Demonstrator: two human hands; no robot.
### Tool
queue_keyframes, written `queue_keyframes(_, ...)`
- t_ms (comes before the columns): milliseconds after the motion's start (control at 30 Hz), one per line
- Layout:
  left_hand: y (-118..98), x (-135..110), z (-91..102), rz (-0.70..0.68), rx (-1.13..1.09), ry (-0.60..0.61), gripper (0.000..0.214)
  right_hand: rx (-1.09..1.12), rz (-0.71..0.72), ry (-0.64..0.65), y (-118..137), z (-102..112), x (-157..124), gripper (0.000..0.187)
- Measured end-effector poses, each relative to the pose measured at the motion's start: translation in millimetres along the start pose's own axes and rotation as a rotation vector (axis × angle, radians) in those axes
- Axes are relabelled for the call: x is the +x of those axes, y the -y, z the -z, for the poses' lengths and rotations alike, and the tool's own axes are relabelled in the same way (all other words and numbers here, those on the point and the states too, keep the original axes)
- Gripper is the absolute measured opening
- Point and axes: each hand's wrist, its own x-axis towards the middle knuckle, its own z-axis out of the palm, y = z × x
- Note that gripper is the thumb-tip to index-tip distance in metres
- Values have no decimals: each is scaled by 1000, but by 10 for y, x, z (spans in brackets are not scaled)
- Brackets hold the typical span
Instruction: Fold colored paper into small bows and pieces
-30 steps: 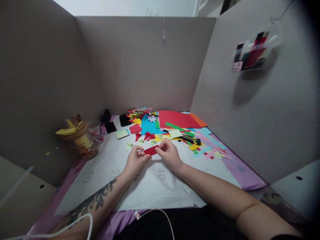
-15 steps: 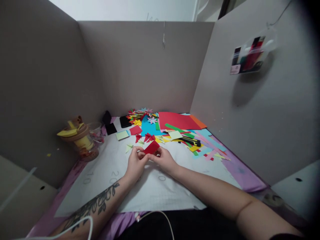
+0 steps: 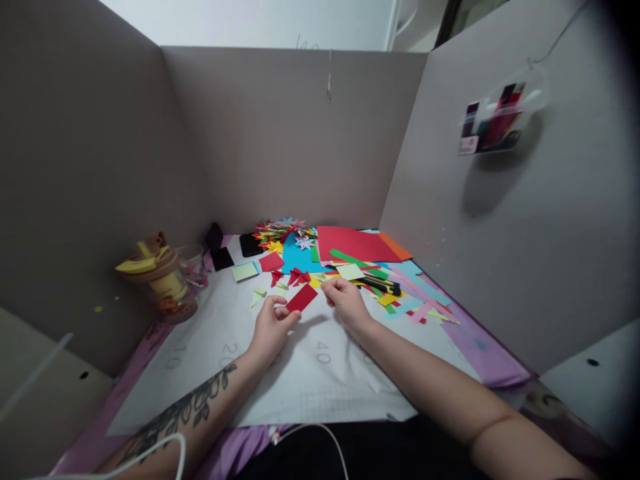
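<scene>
My left hand (image 3: pixel 273 325) pinches a small red paper rectangle (image 3: pixel 302 298) by its left end, above the white sheet (image 3: pixel 200 380). The paper looks folded, with a straight long edge. To its right, my right hand (image 3: pixel 346 303) is apart from the paper, its fingers curled closed; I see nothing in them. Just beyond the hands lie small folded red pieces (image 3: pixel 299 277) and pale green folded pieces (image 3: pixel 258 295). A stack of light green paper squares (image 3: pixel 245 271) and a red square (image 3: pixel 271 261) sit behind them.
Red paper sheets (image 3: pixel 355 244), a black-yellow cutter (image 3: pixel 383 286) and coloured strips (image 3: pixel 423 290) lie at right. Paper stars (image 3: pixel 277 233) are heaped at the back. A cup with a yellow lid (image 3: pixel 167 283) stands left. Grey panels (image 3: pixel 295 133) enclose the table.
My right hand has let go of the red paper and moved right. The paper, now in my left hand alone, shows more of its length.
</scene>
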Motion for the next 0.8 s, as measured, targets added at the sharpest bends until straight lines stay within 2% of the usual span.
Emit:
queue_keyframes(67,5,7,19,-10,35,-21,37,-61,63,1,26,20,-11,29)
queue_keyframes(233,46,22,49,-126,133,-10,32,-240,243,123,67,10,-80,15)
queue_keyframes(400,88,20,67,-235,265,-4,30,-260,249,151,41,13,-85,13)
queue_keyframes(567,86,22,76,-253,281,2,28,-285,244,177,40,30,-82,12)
queue_keyframes(667,75,21,78,-244,287,4,29,-347,295,206,69,28,-98,8)
queue_keyframes(800,44,6,70,-224,266,8,31,-418,398,238,76,37,-112,11)
